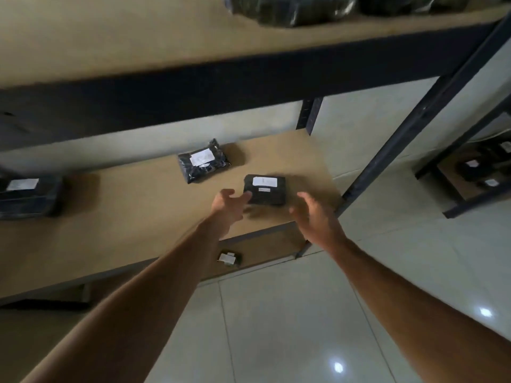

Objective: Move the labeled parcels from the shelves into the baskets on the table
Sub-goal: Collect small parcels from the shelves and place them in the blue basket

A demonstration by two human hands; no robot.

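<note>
A small black parcel (265, 189) with two white labels lies near the right front corner of the middle shelf (132, 217). My left hand (228, 208) is at its left edge, fingers spread, fingertips touching or nearly touching the wrap. My right hand (312, 214) hovers open just to the parcel's right and front, apart from it. A second labeled black parcel (203, 161) lies further back on the same shelf. A third, larger parcel (27, 194) sits at the far left. No basket or table is in view.
The upper shelf (138, 45) carries dark wrapped bundles (293, 9). A small labeled parcel (229, 258) lies on the lowest shelf. The rack's dark upright (409, 128) stands to the right. Another rack with parcels (475, 170) is at far right. Pale tiled floor (304, 313) lies below.
</note>
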